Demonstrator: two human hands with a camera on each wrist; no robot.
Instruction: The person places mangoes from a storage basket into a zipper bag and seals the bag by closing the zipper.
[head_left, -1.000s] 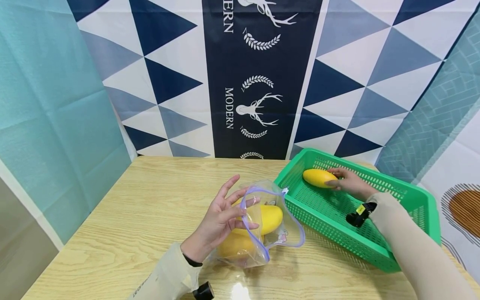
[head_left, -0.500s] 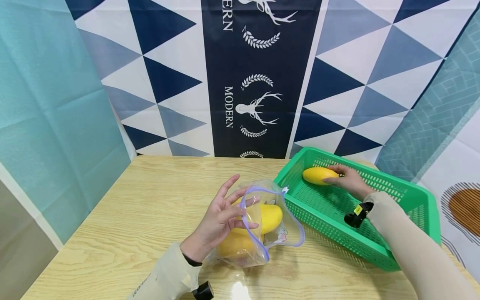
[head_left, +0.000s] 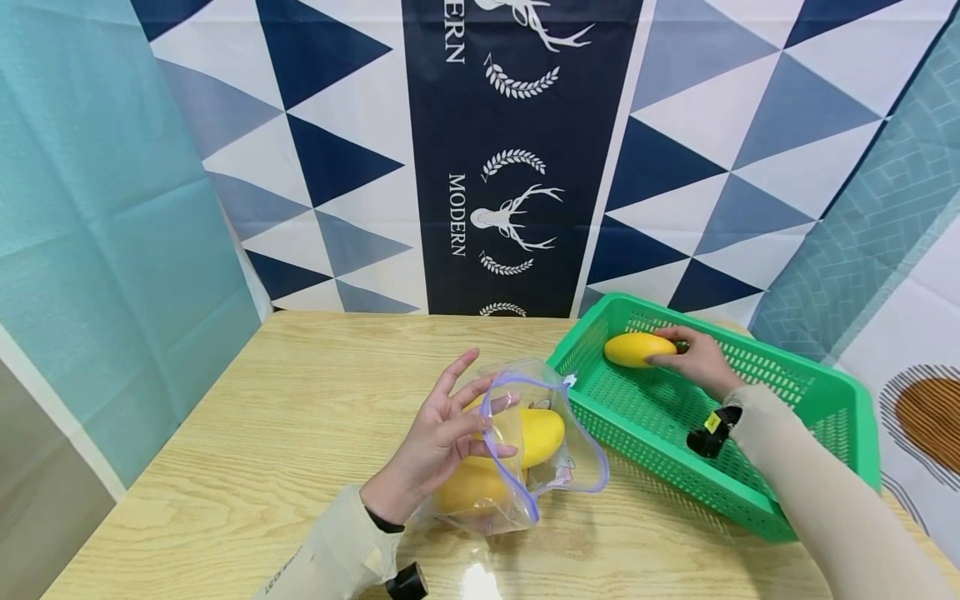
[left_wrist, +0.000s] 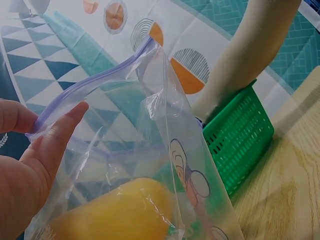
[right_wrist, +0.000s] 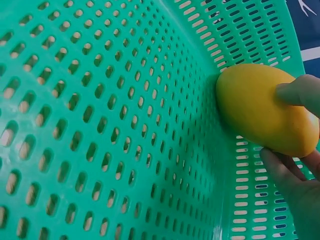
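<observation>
My left hand (head_left: 438, 442) holds the purple-edged mouth of a clear zip bag (head_left: 491, 521) between thumb and fingers, the mouth spread apart. Yellow mangoes (head_left: 542, 437) lie inside the bag; one mango (left_wrist: 125, 212) shows through the plastic in the left wrist view. My right hand (head_left: 699, 363) reaches into the green basket (head_left: 633, 421) and grips one end of a yellow mango (head_left: 637, 350) near the far left corner. In the right wrist view the thumb lies on one side of that mango (right_wrist: 260, 102), with fingers round the other.
The basket stands on the right of the wooden table (head_left: 300, 400), close beside the bag. A patterned cloth (head_left: 345, 167) hangs behind the table, and a teal cloth (head_left: 120, 225) hangs at the left.
My right hand and its mango have shifted very slightly toward the back of the basket. The left hand and bag have stayed in place.
</observation>
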